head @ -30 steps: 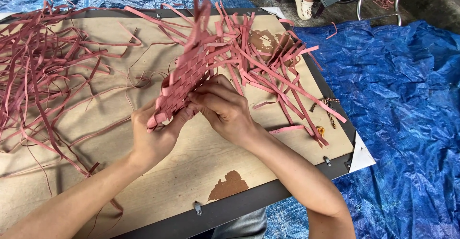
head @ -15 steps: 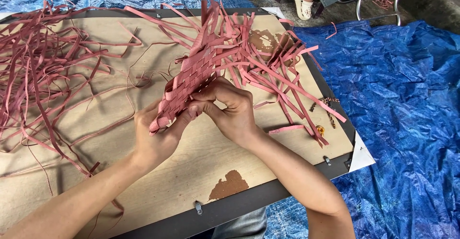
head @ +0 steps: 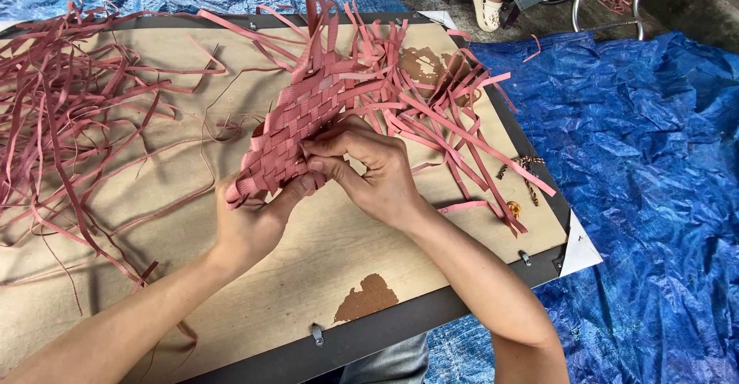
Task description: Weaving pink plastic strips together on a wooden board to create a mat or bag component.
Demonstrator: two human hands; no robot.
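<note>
- Holding the woven mat (head: 296,134) up off the table (head: 323,276), your left hand (head: 250,222) cups its near corner from below, fingers curled shut around the edge; keep that grip firm so the plaiting cannot slacken while you work.
- Your right hand (head: 369,168) is closed in a pinch on the mat's near edge, thumb and fingertips pressed together on what looks like a single strip end. Pull it snug along the line of the weave, I would judge, not sideways, so the neighbouring strips stay square.
- Keep the mat tilted as it is, its far end rising toward the table's far edge, so the unwoven tails (head: 454,122) fall away beyond and to the right of the mat and do not tangle under your hands.
- Leave the loose strips (head: 85,122) heaped left of the mat well apart from it.
- Hidden: the mat's underside, your left fingertips behind it, and the exact strip in your right pinch cannot be made out.
- Small metal bits (head: 523,187) right of the mat are too small to tell.
- A seated person's shoe (head: 486,6) beyond the mat is cut off above, by the blue tarp (head: 654,160).
</note>
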